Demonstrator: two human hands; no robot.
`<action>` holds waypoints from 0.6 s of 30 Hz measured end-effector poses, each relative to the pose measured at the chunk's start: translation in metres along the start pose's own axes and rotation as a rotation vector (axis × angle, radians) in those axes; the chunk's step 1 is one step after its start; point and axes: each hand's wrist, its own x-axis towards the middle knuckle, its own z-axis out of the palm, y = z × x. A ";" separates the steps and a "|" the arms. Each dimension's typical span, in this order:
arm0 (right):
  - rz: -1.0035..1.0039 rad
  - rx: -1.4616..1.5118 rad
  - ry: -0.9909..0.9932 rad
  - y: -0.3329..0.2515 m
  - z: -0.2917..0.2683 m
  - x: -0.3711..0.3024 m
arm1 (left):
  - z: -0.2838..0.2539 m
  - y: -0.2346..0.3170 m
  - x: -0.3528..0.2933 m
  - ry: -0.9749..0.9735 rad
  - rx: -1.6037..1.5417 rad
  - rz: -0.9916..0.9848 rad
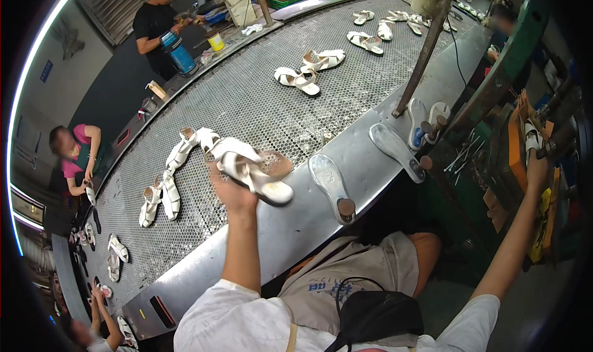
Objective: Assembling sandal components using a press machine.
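Note:
My left hand (pixel 233 190) is closed around a white strappy sandal (pixel 250 171) and holds it above the near edge of the perforated conveyor table (pixel 247 111). The sandal and fingertips are slightly blurred. Further right, my right hand (pixel 538 165) reaches up to a machine (pixel 517 148) with orange panels. Its fingers close on a narrow white piece (pixel 531 134) that looks like a sandal, partly hidden by the machine's dark parts. On the metal rim between my hands lie sole-shaped grey plates with round knobs, the nearest being one plate (pixel 329 178).
Pairs of white sandals (pixel 309 79) lie along the table, more of them (pixel 162 197) left of my left hand. A rusty post (pixel 420 68) rises from the rim at right. Co-workers stand across the table, with a blue jug (pixel 178 52) beside one person (pixel 157 31).

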 end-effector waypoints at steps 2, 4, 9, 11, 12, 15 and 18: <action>-0.002 0.033 -0.007 -0.009 0.002 -0.010 | 0.021 -0.035 -0.035 -0.026 0.159 -0.244; -0.009 0.062 -0.008 -0.012 0.004 -0.012 | 0.018 -0.044 -0.049 0.004 -0.259 -0.676; 0.043 0.158 -0.136 0.053 0.025 0.051 | 0.060 -0.057 -0.100 -0.378 -0.267 -1.034; 0.094 0.123 -0.066 -0.007 0.032 0.017 | 0.034 -0.060 -0.101 -0.266 -0.182 -1.139; 0.166 0.076 0.026 -0.031 0.029 0.001 | 0.018 -0.065 -0.101 -0.208 -0.246 -1.224; 0.202 0.196 0.040 0.032 0.041 0.021 | 0.043 -0.071 -0.095 -0.287 -0.157 -1.060; 0.253 0.478 0.075 0.042 0.057 -0.026 | 0.050 -0.076 -0.097 -0.196 -0.018 -1.004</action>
